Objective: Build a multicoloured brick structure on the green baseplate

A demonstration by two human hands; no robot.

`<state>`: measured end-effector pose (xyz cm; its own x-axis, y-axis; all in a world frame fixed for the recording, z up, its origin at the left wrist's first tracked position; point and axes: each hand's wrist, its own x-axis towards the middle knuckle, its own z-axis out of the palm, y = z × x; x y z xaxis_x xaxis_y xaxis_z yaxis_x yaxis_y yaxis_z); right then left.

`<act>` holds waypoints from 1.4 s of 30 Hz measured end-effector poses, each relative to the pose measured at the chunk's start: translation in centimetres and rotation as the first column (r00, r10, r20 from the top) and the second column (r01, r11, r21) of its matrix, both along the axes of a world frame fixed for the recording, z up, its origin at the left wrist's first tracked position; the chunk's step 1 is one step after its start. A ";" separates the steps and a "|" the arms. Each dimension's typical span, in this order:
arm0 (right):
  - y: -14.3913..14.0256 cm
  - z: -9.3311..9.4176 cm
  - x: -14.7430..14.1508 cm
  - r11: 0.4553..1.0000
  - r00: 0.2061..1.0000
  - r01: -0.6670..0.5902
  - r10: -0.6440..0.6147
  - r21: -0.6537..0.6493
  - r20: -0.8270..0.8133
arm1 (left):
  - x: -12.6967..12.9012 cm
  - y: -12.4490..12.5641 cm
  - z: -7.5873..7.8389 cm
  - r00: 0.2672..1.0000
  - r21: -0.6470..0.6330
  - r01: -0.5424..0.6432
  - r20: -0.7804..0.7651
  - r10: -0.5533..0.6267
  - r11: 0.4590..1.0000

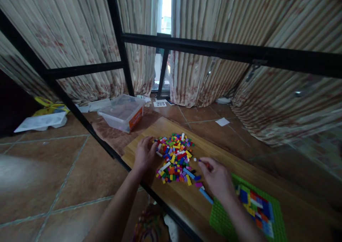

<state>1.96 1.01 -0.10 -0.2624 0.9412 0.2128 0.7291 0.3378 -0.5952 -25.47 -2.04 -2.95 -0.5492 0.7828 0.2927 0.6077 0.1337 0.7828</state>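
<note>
A loose heap of small, many-coloured toy bricks [175, 158] lies on the wooden tabletop [171, 195]. At the heap's left edge is my left hand [145, 153], thumb and forefinger slightly apart beside the nearest bricks; nothing shows clearly in it. My right hand [217, 178] is to the right of the heap, fingers curled into a pinch with a small dark toy brick [200, 160] at the tips. Under my right forearm sits a green studded baseplate [221, 217], partly hidden by the arm. Rows of coloured bricks [256, 206] are fixed on it.
A long blue brick [206, 195] and a small white piece [195, 159] lie between heap and baseplate. Beyond the table's far left end stands a clear plastic box [114, 115] on the floor. Black metal bars [213, 48] cross in front of striped curtains [203, 17].
</note>
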 end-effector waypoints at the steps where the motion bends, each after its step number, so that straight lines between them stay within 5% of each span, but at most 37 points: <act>1: 1.5 0.1 -0.9 0.999 0.999 -0.020 0.022 0.026 -0.042 | 0.0 0.0 -0.2 0.996 0.005 0.050 -0.072 -0.049 0.999; 7: 10.6 -0.6 -7.8 0.939 0.945 -0.325 0.328 0.110 -0.001 | 0.9 3.3 0.2 0.948 -0.133 0.173 -0.245 -0.201 0.976; 12: 12.8 -2.1 -9.7 0.861 0.862 -0.506 0.506 0.042 0.020 | 1.3 5.1 0.1 0.870 -0.206 0.311 -0.331 -0.365 0.928; 21: 10.3 -1.1 -6.4 0.851 0.852 -0.524 0.524 -0.030 -0.003 | 2.9 5.0 0.4 0.799 -0.116 0.512 -0.299 -0.522 0.851; 30: 7.0 -0.2 -2.7 0.895 0.900 -0.436 0.432 -0.096 -0.063 | 4.2 3.8 0.9 0.826 -0.089 0.511 -0.224 -0.517 0.855; 37: 4.5 0.4 0.4 0.921 0.926 -0.377 0.371 -0.100 -0.072 | 4.4 3.3 1.2 0.926 0.063 0.370 -0.104 -0.363 0.927; 42: -0.6 1.0 2.4 0.976 0.975 -0.219 0.218 -0.010 -0.046 | 3.6 0.6 1.3 0.987 0.152 0.152 0.022 -0.157 0.977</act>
